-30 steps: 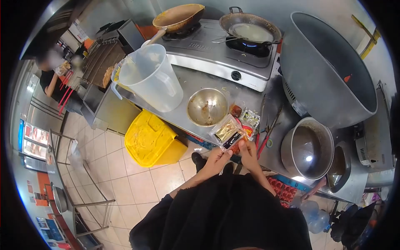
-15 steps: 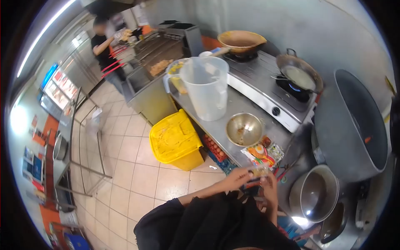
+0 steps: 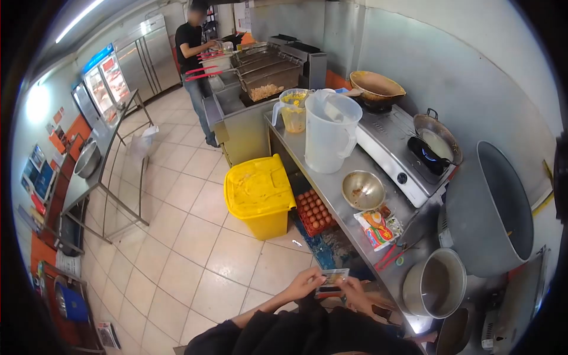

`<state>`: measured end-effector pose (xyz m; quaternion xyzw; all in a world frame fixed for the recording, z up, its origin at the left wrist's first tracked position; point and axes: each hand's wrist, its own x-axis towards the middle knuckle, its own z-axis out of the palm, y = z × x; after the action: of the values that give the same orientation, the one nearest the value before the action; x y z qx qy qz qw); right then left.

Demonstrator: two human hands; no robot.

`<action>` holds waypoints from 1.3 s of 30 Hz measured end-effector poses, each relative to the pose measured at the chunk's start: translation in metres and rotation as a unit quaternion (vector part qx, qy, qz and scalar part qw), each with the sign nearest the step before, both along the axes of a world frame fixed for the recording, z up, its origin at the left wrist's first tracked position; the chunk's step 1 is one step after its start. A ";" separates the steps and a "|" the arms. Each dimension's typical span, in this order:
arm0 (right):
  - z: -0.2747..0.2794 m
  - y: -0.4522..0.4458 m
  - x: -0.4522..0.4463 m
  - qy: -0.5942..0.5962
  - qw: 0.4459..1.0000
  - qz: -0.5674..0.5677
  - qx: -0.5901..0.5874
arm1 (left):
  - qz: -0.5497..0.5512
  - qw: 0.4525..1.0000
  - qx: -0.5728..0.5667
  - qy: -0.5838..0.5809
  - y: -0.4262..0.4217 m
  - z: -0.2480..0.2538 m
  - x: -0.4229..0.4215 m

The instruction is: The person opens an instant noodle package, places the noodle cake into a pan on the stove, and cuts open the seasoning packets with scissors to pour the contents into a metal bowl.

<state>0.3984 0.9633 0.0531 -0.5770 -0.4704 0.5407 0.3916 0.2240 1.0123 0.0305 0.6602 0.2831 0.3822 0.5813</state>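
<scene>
In front of my body I hold a small, partly see-through sachet [image 3: 335,276] with something brownish inside. My left hand [image 3: 304,283] pinches its left side, and my right hand [image 3: 355,293] grips the right side. Just beyond, on the steel counter, lies a colourful instant noodle packet [image 3: 376,229]. Red-handled scissors [image 3: 389,258] rest nearer to me at the counter's edge. Behind the packet stands a metal bowl [image 3: 363,190] with brown residue in it.
A tall plastic jug [image 3: 332,133] and a smaller jug [image 3: 293,112] stand farther along the counter. A pan [image 3: 436,142] sits over a lit burner. Large pots [image 3: 435,284] line the right. A yellow bin [image 3: 260,198] and egg tray [image 3: 315,212] are below. Another person [image 3: 192,59] stands at the back.
My hands have moved left and down, nearer my body, with the sachet still between them. The view has shifted, showing more floor and the egg tray.
</scene>
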 end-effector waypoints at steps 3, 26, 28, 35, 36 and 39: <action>-0.019 -0.009 -0.015 0.000 0.995 0.096 0.014 | 0.037 0.985 -0.149 -0.072 -0.043 -0.003 -0.008; -0.034 0.070 0.007 0.024 0.991 -0.088 0.101 | -0.056 0.987 -0.147 -0.008 0.070 -0.007 0.031; -0.036 0.089 0.015 0.060 0.987 -0.103 0.109 | -0.051 0.992 -0.116 0.000 0.092 0.004 0.041; -0.016 0.138 0.031 0.101 0.991 -0.009 0.084 | -0.075 0.992 0.055 0.080 0.146 0.019 0.053; -0.014 0.143 0.028 0.099 0.992 -0.014 0.081 | -0.061 0.995 -0.012 0.082 0.148 0.015 0.051; -0.004 0.155 0.020 0.065 0.994 -0.011 0.088 | -0.031 0.985 -0.159 0.056 0.153 0.007 0.043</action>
<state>0.4185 1.1181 0.0487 -0.5094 -0.4832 0.5290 0.4767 0.2670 1.1648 0.0374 0.5884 0.3521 0.2764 0.6733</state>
